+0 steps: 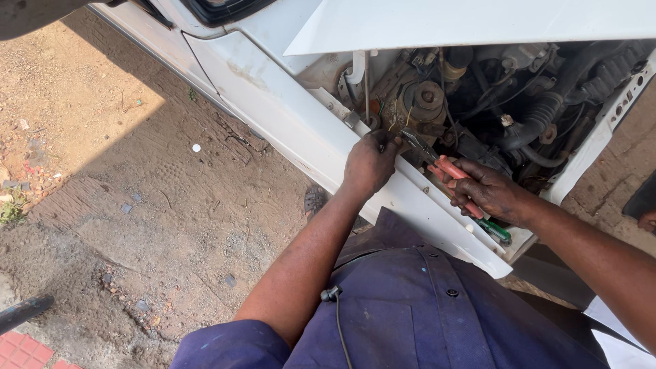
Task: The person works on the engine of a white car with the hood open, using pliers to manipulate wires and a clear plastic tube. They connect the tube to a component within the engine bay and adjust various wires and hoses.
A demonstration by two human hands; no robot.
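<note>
Gripping a pair of red-handled pliers (441,166), the right hand (488,191) had its fingers (471,179) wrapped shut around both handles, with the metal nose pointing up and away from the knuckles toward the left hand. A green-handled screwdriver (497,231) lay just below the heel of that hand, on the edge of the white front panel (301,130), its grip sticking out past the wrist.

The left hand (370,164) rested at the rim of the engine bay (519,102), its fingers (387,142) curled inward and pinched on something small at the panel's edge; what they held could not be made out. The pliers' tip sat just beside those fingertips, close but apparently apart.

Beyond both sets of fingers stood a rusty round engine part (427,97), with a thin upright metal rod (367,85) just above the left fingertips. Farther right of the right-hand fingers ran black ribbed hoses (547,113) among dark wiring. The raised white hood (471,24) hung above all of it.

Nearer than the hands, a dark blue work shirt (424,307) filled the lower view, a black cable (338,321) dangling over it. Well left of the left fingers spread sandy ground (137,205), half in shadow, with red paving bricks (24,348) at the bottom corner.
</note>
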